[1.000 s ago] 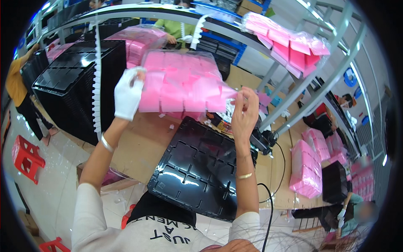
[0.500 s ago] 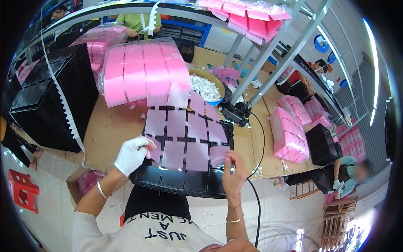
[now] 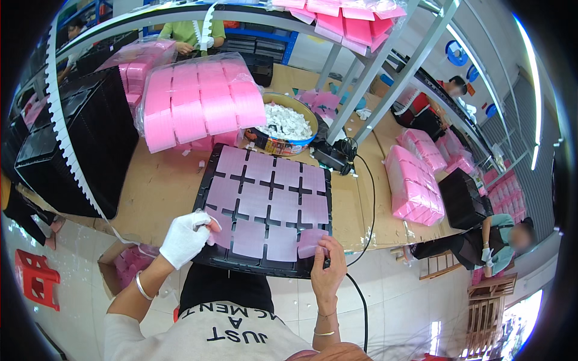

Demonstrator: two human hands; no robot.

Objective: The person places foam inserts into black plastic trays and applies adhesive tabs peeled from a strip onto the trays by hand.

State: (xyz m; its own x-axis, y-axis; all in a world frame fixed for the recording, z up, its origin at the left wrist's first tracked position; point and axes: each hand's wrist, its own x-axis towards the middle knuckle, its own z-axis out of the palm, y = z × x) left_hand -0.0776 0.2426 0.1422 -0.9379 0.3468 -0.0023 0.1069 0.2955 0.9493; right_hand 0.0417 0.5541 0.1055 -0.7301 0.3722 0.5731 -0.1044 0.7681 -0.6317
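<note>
A thin pink film sheet (image 3: 253,200), cut into joined squares, lies over a black plastic tray (image 3: 293,268). Dark cross-shaped gaps of the tray show between the squares. My left hand (image 3: 185,242), in a white glove, pinches the sheet's near left corner square. At the near right corner, my bare right hand (image 3: 329,266) holds the other end square between thumb and fingers. Both corner squares are slightly lifted and curled, while the far rows lie flat within the tray's rim.
Behind the tray sit a stack of pink sheets in clear plastic (image 3: 201,102) and a round tin (image 3: 283,145) of white scraps. Black trays (image 3: 84,150) are piled at left. A black cable (image 3: 374,204) runs along the right. Metal shelf posts (image 3: 385,78) rise beyond; co-workers are around.
The sheet has come down from the pink stack, its far rows now flat on the tray. Both hands have moved slightly nearer me, still gripping the near corners.
</note>
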